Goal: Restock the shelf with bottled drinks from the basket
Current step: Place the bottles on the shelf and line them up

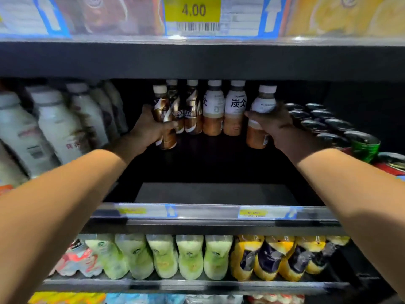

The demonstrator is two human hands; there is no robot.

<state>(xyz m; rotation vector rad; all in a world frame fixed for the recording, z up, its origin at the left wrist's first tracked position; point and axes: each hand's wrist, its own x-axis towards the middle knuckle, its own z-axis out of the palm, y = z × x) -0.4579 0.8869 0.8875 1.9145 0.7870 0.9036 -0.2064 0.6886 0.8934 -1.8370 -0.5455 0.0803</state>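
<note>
Both arms reach deep into the dark middle shelf (214, 194). My left hand (151, 128) is closed around a brown-and-gold coffee bottle (163, 119) with a white cap, at the left end of a row at the back. Two more brown coffee bottles (192, 113) stand beside it. My right hand (274, 123) grips a white-labelled milk tea bottle (262, 115), held just right of two matching bottles (235, 108) that stand at the back. The basket is out of view.
White milk bottles (54, 126) fill the shelf's left side. Dark and green cans (341, 128) crowd its right side. The shelf lip carries yellow price tags (253, 212). Below stand green bottles (190, 255) and yellow bottles (267, 257). A shelf edge with a 4.00 tag (192, 9) hangs overhead.
</note>
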